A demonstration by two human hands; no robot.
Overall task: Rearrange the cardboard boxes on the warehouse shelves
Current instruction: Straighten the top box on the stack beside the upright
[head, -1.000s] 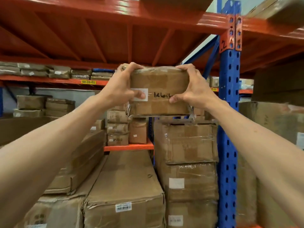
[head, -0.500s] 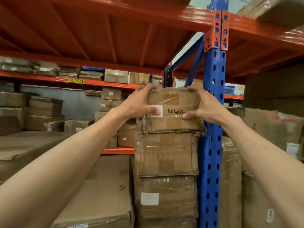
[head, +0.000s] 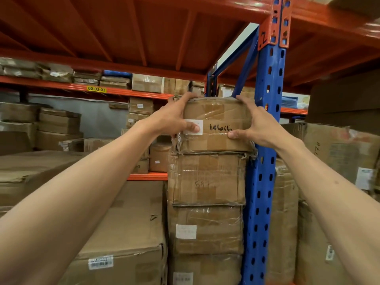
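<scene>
Left hand (head: 174, 118) and right hand (head: 257, 126) grip top box (head: 218, 130) on stack (head: 207, 179) (fingers partly hidden behind box; scrawl unreadable).

Yellow tag (head: 96, 89) on orange beam (head: 123, 91): "00-03-01"; upright's bracket (head: 264, 39): "2".

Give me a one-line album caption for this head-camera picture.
Both hands, left and right, grip the top cardboard box on a stack.
</scene>
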